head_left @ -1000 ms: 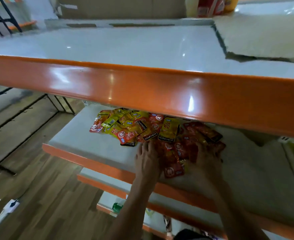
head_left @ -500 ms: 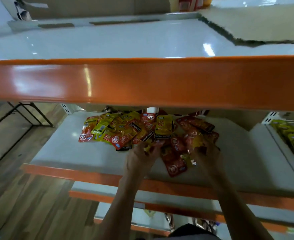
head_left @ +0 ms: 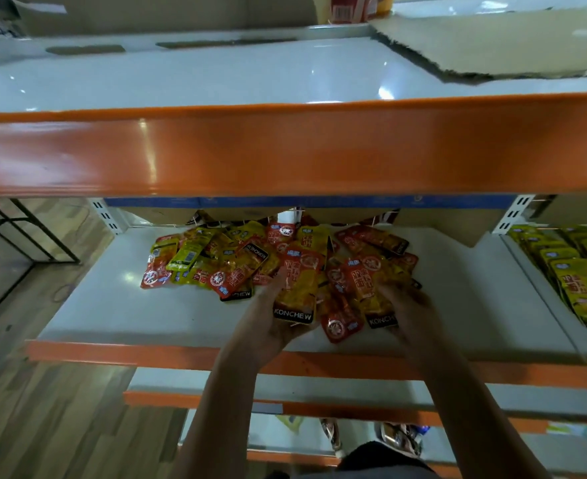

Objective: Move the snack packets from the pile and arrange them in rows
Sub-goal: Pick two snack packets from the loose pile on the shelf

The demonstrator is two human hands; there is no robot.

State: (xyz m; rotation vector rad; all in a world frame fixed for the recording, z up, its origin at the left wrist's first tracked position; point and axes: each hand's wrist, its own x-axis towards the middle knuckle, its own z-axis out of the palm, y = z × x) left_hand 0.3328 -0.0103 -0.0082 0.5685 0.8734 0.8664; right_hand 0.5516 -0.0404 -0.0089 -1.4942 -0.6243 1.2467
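Observation:
A pile of red and yellow snack packets [head_left: 237, 261] lies on the white shelf [head_left: 112, 305] under the orange beam. My left hand [head_left: 268, 326] holds a yellow and red packet [head_left: 297, 288] from below, lifted off the pile's front edge. My right hand [head_left: 413, 305] grips another packet [head_left: 368, 288] at the right side of the pile. A loose red packet [head_left: 340, 323] lies between my two hands. On the neighbouring shelf section to the right, yellow packets stand in rows [head_left: 575, 271].
A thick orange beam [head_left: 285, 150] of the upper shelf hangs over the pile. A cardboard sheet [head_left: 492, 43] lies on the top shelf. Lower shelves with orange edges [head_left: 319, 406] jut out below. Wood floor and a black metal frame [head_left: 26, 236] are at left.
My view has shifted, so more of the shelf shows. Both hands have each lifted a packet from the pile's front and drawn it toward me.

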